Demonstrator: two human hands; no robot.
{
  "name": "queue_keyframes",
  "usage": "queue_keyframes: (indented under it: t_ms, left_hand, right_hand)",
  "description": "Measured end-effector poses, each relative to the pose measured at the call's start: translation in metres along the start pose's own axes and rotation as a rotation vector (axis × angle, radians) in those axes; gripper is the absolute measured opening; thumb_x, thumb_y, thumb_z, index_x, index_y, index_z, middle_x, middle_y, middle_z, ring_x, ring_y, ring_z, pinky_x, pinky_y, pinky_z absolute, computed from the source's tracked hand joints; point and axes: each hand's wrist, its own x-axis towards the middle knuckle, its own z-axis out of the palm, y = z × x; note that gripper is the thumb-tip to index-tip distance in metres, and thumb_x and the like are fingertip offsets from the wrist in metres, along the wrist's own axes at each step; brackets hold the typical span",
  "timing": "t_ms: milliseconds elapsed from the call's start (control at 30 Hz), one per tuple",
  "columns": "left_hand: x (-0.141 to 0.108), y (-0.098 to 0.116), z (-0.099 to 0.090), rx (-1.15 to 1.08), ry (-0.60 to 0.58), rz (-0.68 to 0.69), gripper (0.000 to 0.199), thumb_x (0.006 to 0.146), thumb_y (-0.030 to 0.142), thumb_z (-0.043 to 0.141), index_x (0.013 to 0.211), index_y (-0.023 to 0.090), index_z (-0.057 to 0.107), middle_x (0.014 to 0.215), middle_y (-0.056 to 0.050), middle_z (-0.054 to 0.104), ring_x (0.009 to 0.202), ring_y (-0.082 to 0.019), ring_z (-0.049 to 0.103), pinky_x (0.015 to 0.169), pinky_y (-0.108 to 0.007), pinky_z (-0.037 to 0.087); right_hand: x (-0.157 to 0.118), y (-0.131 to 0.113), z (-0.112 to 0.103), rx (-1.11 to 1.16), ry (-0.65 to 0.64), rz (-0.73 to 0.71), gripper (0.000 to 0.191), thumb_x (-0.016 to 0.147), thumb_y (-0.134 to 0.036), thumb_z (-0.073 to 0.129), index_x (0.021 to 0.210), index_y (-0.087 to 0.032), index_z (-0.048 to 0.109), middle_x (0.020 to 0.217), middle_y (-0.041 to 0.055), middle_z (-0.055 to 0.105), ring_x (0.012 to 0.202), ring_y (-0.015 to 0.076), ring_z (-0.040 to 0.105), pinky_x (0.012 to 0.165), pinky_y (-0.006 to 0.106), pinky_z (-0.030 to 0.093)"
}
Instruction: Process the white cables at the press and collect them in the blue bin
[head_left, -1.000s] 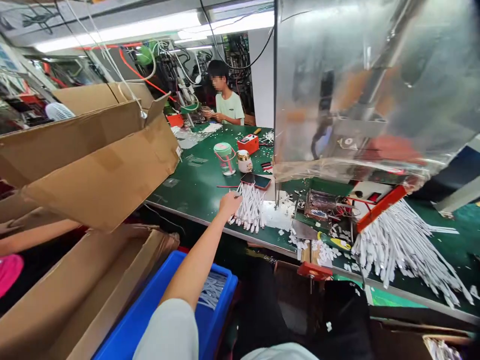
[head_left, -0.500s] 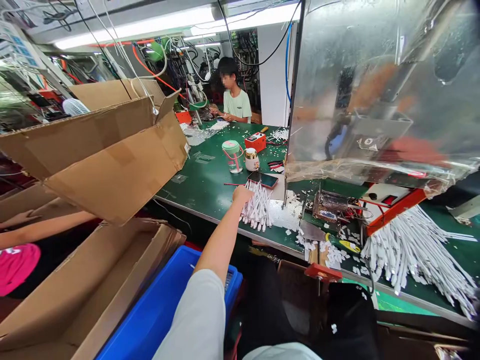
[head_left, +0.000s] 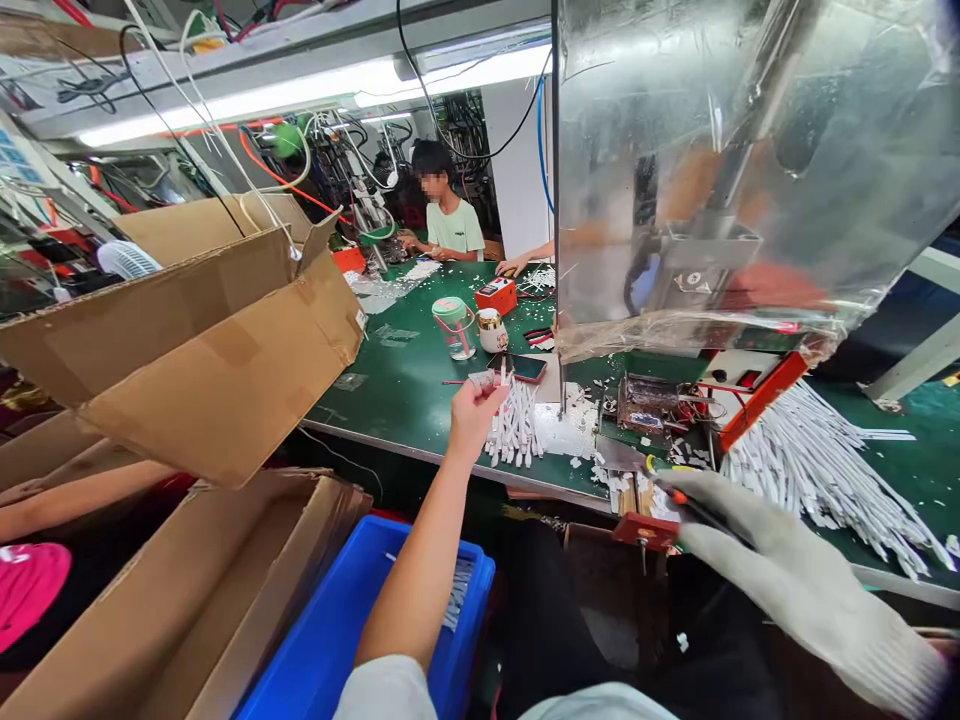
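Observation:
My bare left hand (head_left: 471, 415) is closed in a pinch above the table. A short white strip (head_left: 504, 372) stands up from its fingertips. Just below and to the right lies a bundle of white strips (head_left: 517, 430) with blocky ends. My right hand (head_left: 787, 570), in a white knitted glove, is at the front table edge. Its thumb and fingers close around a slim dark tool (head_left: 712, 515) with an orange part; motion blur hides its kind. A wooden piece with a red block (head_left: 646, 532) juts from the edge beside the glove. White scraps lie around there.
A metal-and-clear shield (head_left: 697, 180) hangs over the right side. Behind the glove spreads a large pile of white strips (head_left: 832, 470). A phone (head_left: 525, 368), a cup (head_left: 454, 328) and a jar (head_left: 492, 332) stand further back. A blue bin (head_left: 322, 620) and cardboard boxes (head_left: 247, 350) are left.
My left hand has lifted slightly off the bundle with a white strip. My gloved right hand has come into view with a dark tool. Another person's hand now shows at the back.

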Motion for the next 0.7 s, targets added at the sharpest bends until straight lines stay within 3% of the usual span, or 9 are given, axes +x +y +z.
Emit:
queue_keyframes:
  t_ms: [167,300,700]
  left_hand:
    - [-0.068,0.026,-0.015,0.001,-0.126,0.040,0.029,0.075,0.031,0.072,0.100,0.018,0.065,0.070,0.004,0.056,0.055,-0.010,0.055,0.056,-0.023,0.045]
    - [-0.100,0.035,-0.025,0.044,-0.172,0.019,0.027,0.077,0.028,0.069,0.102,0.018,0.066,0.068,0.005,0.053,0.055,-0.009,0.053,0.057,-0.022,0.045]
    - [-0.118,0.029,-0.031,0.035,-0.205,-0.017,0.026,0.077,0.030,0.070,0.102,0.022,0.069,0.067,0.005,0.050,0.054,-0.011,0.051,0.056,-0.024,0.046]
  right_hand:
    - [0.056,-0.055,0.019,-0.289,0.105,-0.249,0.044,0.089,-0.044,0.060,0.127,-0.021,0.059,0.117,0.0123,0.062,0.098,0.0272,0.059,0.080,0.037,0.048]
    - [0.085,-0.078,0.030,-0.425,0.059,-0.327,0.040,0.089,-0.041,0.062,0.122,-0.020,0.059,0.116,0.0130,0.060,0.099,0.0282,0.054,0.079,0.037,0.041]
    - [0.080,-0.078,0.049,-0.467,0.033,-0.335,0.038,0.093,-0.043,0.057,0.121,-0.018,0.057,0.111,0.0137,0.058,0.094,0.0260,0.050,0.076,0.034,0.035]
